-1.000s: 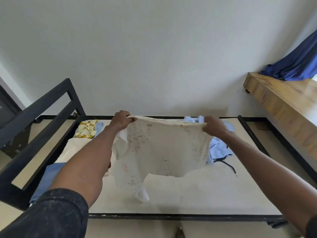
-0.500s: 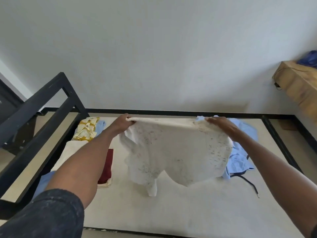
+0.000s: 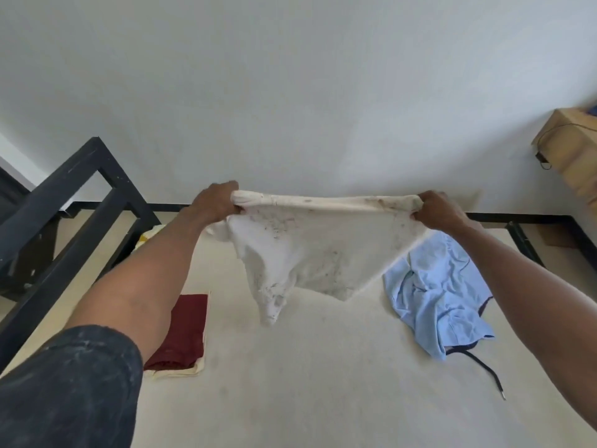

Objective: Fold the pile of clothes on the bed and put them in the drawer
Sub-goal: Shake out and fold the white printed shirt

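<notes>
The left hand (image 3: 215,202) is clenched around one end of the top edge of a white shirt (image 3: 310,253). The right hand (image 3: 436,210) is clenched around the other end of the same edge. The edge is drawn taut between both hands, level, and bunched into a roll. The shirt hangs from this edge, above the middle of the bed (image 3: 323,383), toward the far edge. Faint dark print marks cover the fabric. One lower part of the shirt droops to a narrow point; whether it touches the mattress cannot be determined.

A crumpled light blue garment (image 3: 433,295) lies on the mattress near the right edge, under the right forearm. A dark drawstring (image 3: 484,371) trails from it toward the near edge.

A folded dark red cloth (image 3: 184,331) rests on a folded cream cloth (image 3: 181,371) near the left edge, partly hidden by the left forearm. A yellow-patterned item (image 3: 151,232) shows at the far left corner, mostly hidden.

A black metal frame (image 3: 74,202) borders the bed on the left. A wooden shelf (image 3: 571,147) stands at the far right.
</notes>
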`<state>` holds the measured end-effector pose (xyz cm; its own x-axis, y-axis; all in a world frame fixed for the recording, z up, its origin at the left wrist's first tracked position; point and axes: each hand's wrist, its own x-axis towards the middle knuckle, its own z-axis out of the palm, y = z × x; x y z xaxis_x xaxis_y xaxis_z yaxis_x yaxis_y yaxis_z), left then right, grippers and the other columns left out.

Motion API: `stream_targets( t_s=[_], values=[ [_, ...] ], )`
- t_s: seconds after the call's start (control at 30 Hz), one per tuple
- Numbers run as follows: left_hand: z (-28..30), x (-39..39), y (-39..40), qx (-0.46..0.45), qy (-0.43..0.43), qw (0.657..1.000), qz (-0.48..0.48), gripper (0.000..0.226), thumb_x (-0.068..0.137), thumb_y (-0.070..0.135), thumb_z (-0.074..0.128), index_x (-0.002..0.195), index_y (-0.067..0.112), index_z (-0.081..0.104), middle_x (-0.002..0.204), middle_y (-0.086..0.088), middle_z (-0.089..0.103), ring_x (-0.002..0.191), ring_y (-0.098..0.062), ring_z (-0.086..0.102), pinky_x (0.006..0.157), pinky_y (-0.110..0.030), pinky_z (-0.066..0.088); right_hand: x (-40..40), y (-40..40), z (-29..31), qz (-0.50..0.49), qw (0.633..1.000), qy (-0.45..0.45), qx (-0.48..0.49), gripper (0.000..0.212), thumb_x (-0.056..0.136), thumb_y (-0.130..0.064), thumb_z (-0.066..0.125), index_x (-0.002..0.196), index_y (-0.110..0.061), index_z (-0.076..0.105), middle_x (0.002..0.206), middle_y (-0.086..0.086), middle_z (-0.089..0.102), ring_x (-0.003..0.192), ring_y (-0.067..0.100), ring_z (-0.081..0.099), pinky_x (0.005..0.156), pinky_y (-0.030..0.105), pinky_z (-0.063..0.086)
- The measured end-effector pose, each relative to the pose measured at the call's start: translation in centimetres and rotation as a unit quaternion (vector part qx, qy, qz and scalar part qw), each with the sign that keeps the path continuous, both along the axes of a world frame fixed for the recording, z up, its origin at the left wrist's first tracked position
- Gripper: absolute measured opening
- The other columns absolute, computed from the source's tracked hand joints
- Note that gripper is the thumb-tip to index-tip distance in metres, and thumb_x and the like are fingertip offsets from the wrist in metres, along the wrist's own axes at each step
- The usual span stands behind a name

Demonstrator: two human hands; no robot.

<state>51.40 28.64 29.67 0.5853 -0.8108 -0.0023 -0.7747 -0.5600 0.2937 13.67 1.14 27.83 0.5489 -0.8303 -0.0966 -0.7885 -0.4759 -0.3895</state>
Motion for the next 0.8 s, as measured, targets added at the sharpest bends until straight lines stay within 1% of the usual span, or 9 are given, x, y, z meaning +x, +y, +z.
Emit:
stream_targets(
  t_s=[0.1,0.27,0.43,0.53,0.57,0.63,0.67,0.73,0.8],
  values=[
    [1.2,0.4,0.9,-0.091,-0.152,0.984,-0.018,0.021,0.078,0.000,0.061,0.098,0.004,0.054,0.091,-0.020,0.062,0.085,-0.041,0.058,0.065,-0.041,0.038,0.3,1.6,0.4,-0.012,0.993,-0.038,-0.108,0.017,0.076,-0.001,0.056,0.084,-0.010,0.068,0.086,0.015,0.067,0.080,0.038,0.062,0.063,0.035,0.043],
    [-4.3,-2.2,7.9,-0.149,-0.165,0.974,-0.039,0.040,0.059,-0.013,0.069,0.098,-0.006,0.065,0.091,-0.028,0.066,0.085,-0.046,0.064,0.064,-0.053,0.053,-1.7,7.0,-6.0,0.063,0.963,-0.008,-0.263,0.024,0.060,0.009,0.068,0.079,-0.006,0.067,0.079,0.014,0.066,0.082,0.039,0.060,0.068,0.040,0.044],
    [-18.8,-7.3,18.4,0.027,-0.133,0.984,-0.117,0.050,0.038,-0.006,0.082,0.083,0.008,0.068,0.068,-0.012,0.063,0.056,-0.032,0.064,0.042,-0.034,0.049,-5.9,14.2,-19.9,0.133,0.964,0.115,-0.200,0.023,0.058,0.006,0.076,0.072,-0.009,0.067,0.067,0.012,0.063,0.068,0.036,0.062,0.060,0.042,0.049],
    [-30.0,-10.9,23.9,0.100,-0.128,0.976,-0.145,0.031,0.058,0.000,0.083,0.083,0.010,0.068,0.064,-0.009,0.060,0.052,-0.030,0.061,0.042,-0.032,0.049,-8.3,18.3,-29.5,0.188,0.953,0.133,-0.197,0.015,0.062,0.002,0.061,0.068,-0.012,0.063,0.065,0.008,0.058,0.062,0.033,0.059,0.051,0.041,0.049],
    [-34.7,-12.1,26.2,0.119,-0.130,0.969,-0.170,0.005,0.082,0.008,0.069,0.086,0.010,0.068,0.068,-0.010,0.061,0.054,-0.030,0.061,0.044,-0.031,0.048,-9.2,19.9,-33.4,0.203,0.950,0.150,-0.186,0.015,0.062,0.000,0.060,0.069,-0.013,0.062,0.066,0.007,0.057,0.063,0.033,0.059,0.049,0.041,0.048],
    [-42.3,-14.7,30.1,0.183,-0.109,0.960,-0.181,0.054,0.104,0.019,0.017,0.089,0.014,0.069,0.078,-0.010,0.064,0.059,-0.030,0.062,0.046,-0.029,0.045,-11.0,22.7,-39.0,0.211,0.947,0.199,-0.139,0.023,0.056,0.002,0.072,0.071,-0.013,0.063,0.070,0.007,0.057,0.065,0.031,0.059,0.049,0.038,0.045],
    [-45.9,-16.6,32.0,0.229,-0.065,0.957,-0.166,0.061,0.101,0.016,0.009,0.090,0.014,0.068,0.082,-0.011,0.064,0.061,-0.030,0.062,0.046,-0.029,0.044,-12.2,24.3,-42.5,0.214,0.941,0.224,-0.134,0.027,0.054,0.004,0.075,0.073,-0.012,0.064,0.072,0.008,0.056,0.066,0.032,0.058,0.049,0.038,0.045],
    [-51.6,-19.9,35.1,0.314,0.017,0.936,-0.158,0.058,0.093,0.013,0.010,0.085,0.018,0.068,0.079,-0.008,0.063,0.057,-0.026,0.060,0.041,-0.025,0.035,-14.7,27.1,-47.4,0.207,0.929,0.289,-0.101,0.030,0.053,0.004,0.078,0.076,-0.010,0.065,0.076,0.010,0.055,0.066,0.032,0.057,0.048,0.038,0.046],
    [-52.7,-23.4,36.8,0.406,0.071,0.904,-0.112,0.042,0.090,0.024,0.030,0.077,0.024,0.070,0.066,0.000,0.058,0.051,-0.019,0.057,0.042,-0.021,0.026,-17.3,29.9,-50.7,0.213,0.921,0.324,-0.036,0.029,0.053,0.004,0.080,0.074,-0.009,0.065,0.076,0.012,0.054,0.062,0.032,0.056,0.046,0.037,0.045]
  ],
)
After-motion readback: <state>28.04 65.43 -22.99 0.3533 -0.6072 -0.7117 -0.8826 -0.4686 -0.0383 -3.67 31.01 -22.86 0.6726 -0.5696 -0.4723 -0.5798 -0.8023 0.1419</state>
